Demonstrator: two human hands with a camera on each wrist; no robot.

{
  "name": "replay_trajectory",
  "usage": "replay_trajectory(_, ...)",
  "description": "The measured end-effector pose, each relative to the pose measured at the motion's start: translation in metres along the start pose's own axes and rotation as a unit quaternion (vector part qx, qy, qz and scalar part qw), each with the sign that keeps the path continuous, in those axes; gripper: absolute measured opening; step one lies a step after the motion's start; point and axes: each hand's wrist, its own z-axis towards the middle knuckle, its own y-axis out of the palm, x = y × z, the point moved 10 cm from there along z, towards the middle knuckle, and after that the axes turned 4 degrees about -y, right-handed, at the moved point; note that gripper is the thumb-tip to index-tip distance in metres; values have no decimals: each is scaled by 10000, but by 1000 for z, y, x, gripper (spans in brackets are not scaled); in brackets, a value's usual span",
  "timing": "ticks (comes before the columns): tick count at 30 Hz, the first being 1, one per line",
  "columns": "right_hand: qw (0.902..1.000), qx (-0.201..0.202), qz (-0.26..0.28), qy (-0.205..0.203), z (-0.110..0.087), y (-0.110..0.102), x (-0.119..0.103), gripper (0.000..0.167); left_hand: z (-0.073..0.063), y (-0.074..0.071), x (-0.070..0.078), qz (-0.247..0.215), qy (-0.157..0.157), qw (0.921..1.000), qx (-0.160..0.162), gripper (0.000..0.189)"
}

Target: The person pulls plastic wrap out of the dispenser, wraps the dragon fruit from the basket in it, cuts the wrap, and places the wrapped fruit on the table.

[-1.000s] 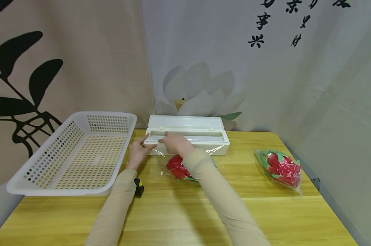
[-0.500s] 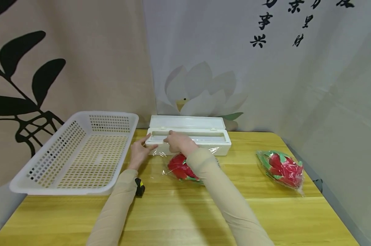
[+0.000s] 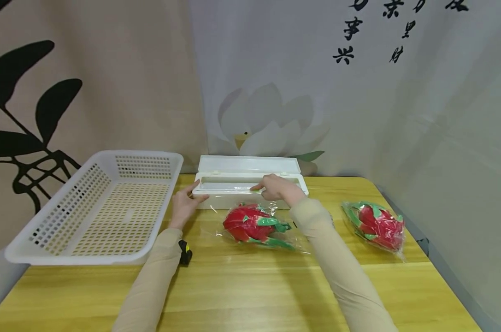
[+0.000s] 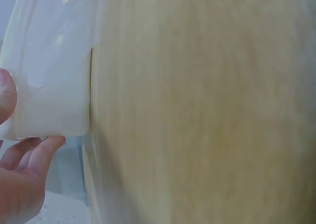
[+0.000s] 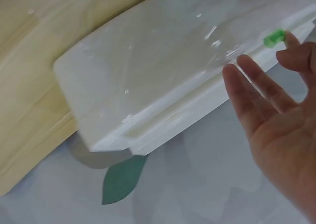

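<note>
A white cling film dispenser [image 3: 233,201] stands at the back of the table with its lid [image 3: 246,163] raised. My left hand [image 3: 184,205] grips its left end, thumb at the front and fingers against the end wall in the left wrist view. The index finger of my right hand [image 3: 277,188] presses the small green slider cutter [image 5: 274,38] on the front edge, the other fingers fairly straight. Clear film hangs over the front face. Just before the dispenser lies a red dragon fruit [image 3: 244,223] with green tips, on or under clear film.
To the left stands a white perforated plastic basket [image 3: 93,259]. A second dragon fruit [image 3: 380,226], wrapped in clear film, lies at the right of the wooden table [image 3: 233,286]. A printed curtain [image 3: 150,83] hangs close behind the dispenser.
My right hand has slid rightward along the dispenser's front edge from near its left end to past the middle, uncovering the dragon fruit. My left hand keeps its grip in place.
</note>
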Motion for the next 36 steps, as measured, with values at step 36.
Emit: replay_trajectory(36,9310,3437,66,-1229,-73,-14,94,21,1,3,-4,-201,-98,9997,-140,61)
